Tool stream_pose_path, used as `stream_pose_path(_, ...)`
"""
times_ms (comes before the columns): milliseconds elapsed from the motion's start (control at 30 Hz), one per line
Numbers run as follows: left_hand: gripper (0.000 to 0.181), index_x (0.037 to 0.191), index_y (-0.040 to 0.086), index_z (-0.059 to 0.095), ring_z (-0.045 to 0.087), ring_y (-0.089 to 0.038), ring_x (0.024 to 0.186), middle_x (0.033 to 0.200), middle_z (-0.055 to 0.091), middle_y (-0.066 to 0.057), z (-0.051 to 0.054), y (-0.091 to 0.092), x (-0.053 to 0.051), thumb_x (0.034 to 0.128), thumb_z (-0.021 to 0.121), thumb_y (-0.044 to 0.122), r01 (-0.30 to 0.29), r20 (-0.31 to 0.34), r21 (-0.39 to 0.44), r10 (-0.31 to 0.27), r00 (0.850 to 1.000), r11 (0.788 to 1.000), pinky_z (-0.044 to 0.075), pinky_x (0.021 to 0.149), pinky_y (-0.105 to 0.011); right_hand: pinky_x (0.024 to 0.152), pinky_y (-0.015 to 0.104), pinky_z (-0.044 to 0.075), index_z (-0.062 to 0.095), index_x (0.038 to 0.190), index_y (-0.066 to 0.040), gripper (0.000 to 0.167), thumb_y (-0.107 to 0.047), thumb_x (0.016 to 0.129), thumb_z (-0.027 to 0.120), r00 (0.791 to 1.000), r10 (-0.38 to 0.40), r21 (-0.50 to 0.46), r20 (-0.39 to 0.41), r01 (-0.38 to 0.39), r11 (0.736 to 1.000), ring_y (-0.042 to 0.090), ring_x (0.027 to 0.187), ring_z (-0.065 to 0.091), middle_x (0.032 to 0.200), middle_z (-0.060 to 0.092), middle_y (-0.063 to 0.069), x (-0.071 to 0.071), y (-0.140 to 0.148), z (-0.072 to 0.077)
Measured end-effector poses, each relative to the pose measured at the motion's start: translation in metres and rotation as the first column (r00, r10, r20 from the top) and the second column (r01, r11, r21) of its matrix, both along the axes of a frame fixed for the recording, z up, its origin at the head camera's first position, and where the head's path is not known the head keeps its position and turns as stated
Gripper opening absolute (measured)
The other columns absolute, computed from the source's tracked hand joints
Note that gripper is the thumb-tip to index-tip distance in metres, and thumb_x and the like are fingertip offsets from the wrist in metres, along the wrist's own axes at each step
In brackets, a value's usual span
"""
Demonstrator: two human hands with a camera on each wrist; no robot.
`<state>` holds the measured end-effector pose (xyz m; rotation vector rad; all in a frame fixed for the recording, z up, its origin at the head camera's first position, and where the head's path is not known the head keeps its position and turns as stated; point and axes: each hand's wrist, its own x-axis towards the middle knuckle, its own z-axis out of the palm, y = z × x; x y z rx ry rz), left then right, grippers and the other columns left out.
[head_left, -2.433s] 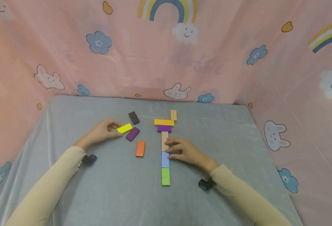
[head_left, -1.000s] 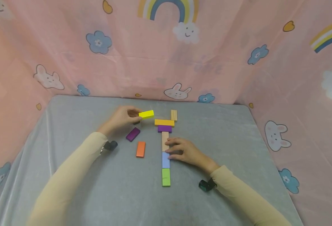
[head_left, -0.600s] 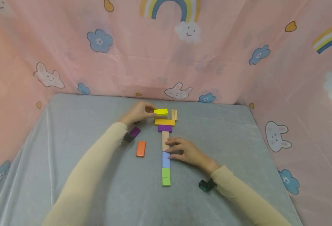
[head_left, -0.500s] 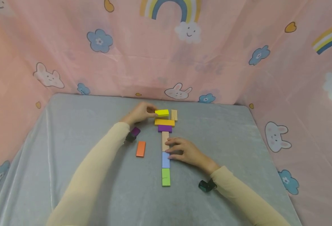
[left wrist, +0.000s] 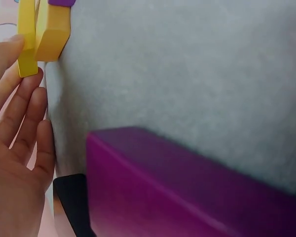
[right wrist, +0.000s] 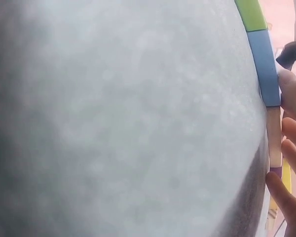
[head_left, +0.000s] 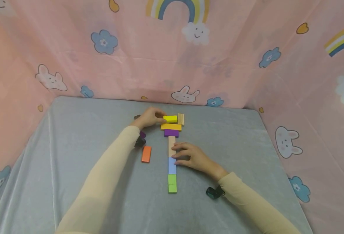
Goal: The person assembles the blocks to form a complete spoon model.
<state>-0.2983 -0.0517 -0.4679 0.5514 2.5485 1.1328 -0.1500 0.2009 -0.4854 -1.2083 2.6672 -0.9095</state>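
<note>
My left hand (head_left: 150, 117) pinches the left end of a yellow block (head_left: 170, 119), which lies just behind an orange-yellow block (head_left: 171, 127) and left of a striped block (head_left: 181, 119). In the left wrist view the thumb and fingers of the left hand (left wrist: 15, 123) hold the yellow block (left wrist: 27, 39). In front of the orange-yellow block is a purple block (head_left: 171, 133), followed by a line of beige (head_left: 172, 144), blue (head_left: 172, 165) and green (head_left: 172, 183) blocks. My right hand (head_left: 196, 158) rests its fingertips at the right side of the beige and blue blocks, fingers loosely bent.
An orange block (head_left: 146, 154) lies left of the line. A dark block (head_left: 137, 117) and a second purple block (head_left: 143, 135) are partly hidden by the left arm. The grey cloth-covered table (head_left: 233, 136) meets a pink patterned curtain (head_left: 148, 65) behind.
The left hand has carried the yellow block from the left to the right, behind the orange-yellow block and up to the striped block. The right hand has stayed in place.
</note>
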Motion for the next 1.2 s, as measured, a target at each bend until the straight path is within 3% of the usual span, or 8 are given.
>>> stream_pose_path(300,0.037,0.124,0.011,0.069,0.063,-0.026,0.117,0.124,0.070,-0.009,0.0006,0.0005,0.0017,0.0918,0.071,0.028,-0.001,0.038,0.018,0.001,0.999,1.000,0.049,0.107,-0.043,0.111,0.048,0.045,0.077,0.109,-0.021,0.026,-0.029,0.084,0.078,1.000,0.013,-0.032,-0.025,-0.013,0.999,0.023,0.135,0.053,0.132,0.065,0.000,0.0007,-0.0009,0.0006)
stream_pose_path(1200,0.037,0.124,0.012,0.069,0.062,-0.027,0.120,0.126,0.069,-0.009,-0.0029,0.0016,0.0001,0.0904,0.073,0.027,0.015,0.039,0.020,-0.016,0.999,1.000,0.047,0.108,-0.044,0.110,0.048,0.045,0.077,0.109,-0.021,0.026,-0.029,0.084,0.078,0.999,0.011,-0.024,-0.049,-0.013,1.000,0.023,0.134,0.053,0.132,0.065,0.000,0.0001,0.0003,-0.0025)
